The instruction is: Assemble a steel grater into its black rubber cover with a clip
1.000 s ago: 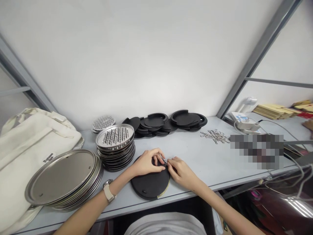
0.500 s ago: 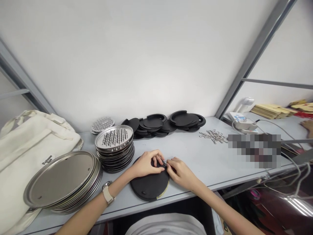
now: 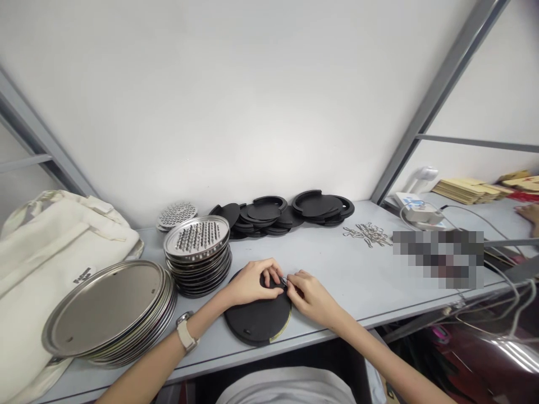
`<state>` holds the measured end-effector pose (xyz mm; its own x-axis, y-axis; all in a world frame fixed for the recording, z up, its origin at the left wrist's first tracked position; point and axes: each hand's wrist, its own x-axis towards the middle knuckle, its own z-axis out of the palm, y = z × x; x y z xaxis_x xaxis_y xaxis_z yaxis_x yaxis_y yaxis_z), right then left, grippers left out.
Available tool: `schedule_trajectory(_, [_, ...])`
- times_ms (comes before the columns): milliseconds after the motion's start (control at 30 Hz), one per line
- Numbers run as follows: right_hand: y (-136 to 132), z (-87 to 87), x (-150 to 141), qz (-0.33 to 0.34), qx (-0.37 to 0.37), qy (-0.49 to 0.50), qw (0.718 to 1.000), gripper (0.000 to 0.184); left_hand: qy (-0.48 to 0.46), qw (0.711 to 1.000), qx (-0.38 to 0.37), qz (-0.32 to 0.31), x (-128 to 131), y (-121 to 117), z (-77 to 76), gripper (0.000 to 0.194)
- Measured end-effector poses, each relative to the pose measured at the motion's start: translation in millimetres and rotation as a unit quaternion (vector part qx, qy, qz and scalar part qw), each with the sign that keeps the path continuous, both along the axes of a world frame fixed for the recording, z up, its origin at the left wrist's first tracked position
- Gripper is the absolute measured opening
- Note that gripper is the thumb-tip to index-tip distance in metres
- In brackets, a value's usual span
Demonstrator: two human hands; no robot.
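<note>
A black round plate (image 3: 259,320) lies flat near the table's front edge, with a small bump on its surface and a yellow strip along its right rim. My left hand (image 3: 252,283) rests over its far part, fingers curled and thumb pressing on it by the right rim. At that rim, my right hand (image 3: 309,294) pinches a small bent metal wire clip (image 3: 284,280) between thumb and fingers. How the clip meets the plate is partly hidden by the fingertips.
Stacked grater discs (image 3: 197,241) and large metal lids (image 3: 113,303) stand left, beside a cream bag (image 3: 50,241). Black round parts (image 3: 263,212) lie along the wall. Metal clips (image 3: 368,234) are piled right. Another person's hand (image 3: 528,212) shows at the right edge.
Both hands stay nearly in place; the fingers shift slightly around the wire clip, and more of its loop shows now. The other person's hand at far right has moved a little.
</note>
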<state>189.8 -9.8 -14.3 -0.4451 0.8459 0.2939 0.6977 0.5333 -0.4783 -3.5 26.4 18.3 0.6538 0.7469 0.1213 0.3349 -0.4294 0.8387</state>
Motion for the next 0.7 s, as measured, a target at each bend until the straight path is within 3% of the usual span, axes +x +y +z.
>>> schedule_trajectory(700, [-0.2,1.9,-0.2,0.001,-0.004,-0.007,1.0,0.028,0.007,1.0,0.007,0.003,0.5,-0.8,1.0,0.024])
